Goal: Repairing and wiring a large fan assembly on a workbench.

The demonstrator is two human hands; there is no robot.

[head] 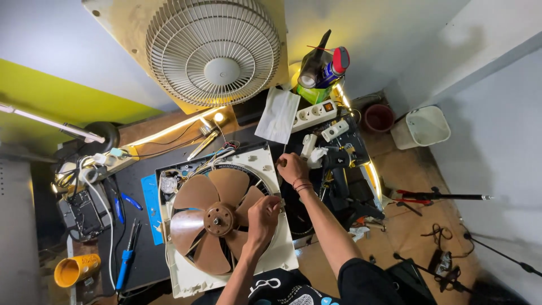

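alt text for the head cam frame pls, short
Seen from above, a person's left hand rests on the brown plastic fan blades inside a square white fan housing on a dark workbench, while the right hand grips the housing's top right corner. A round white fan grille leans against the wall behind.

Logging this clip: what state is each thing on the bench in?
Fan housing: flat on bench, grille off, brown blades exposed.
Front grille: detached, propped against wall.
Left hand: on the housing rim by the blades.
Right hand: at the housing's top corner.
Yellow cup: lying on its side.
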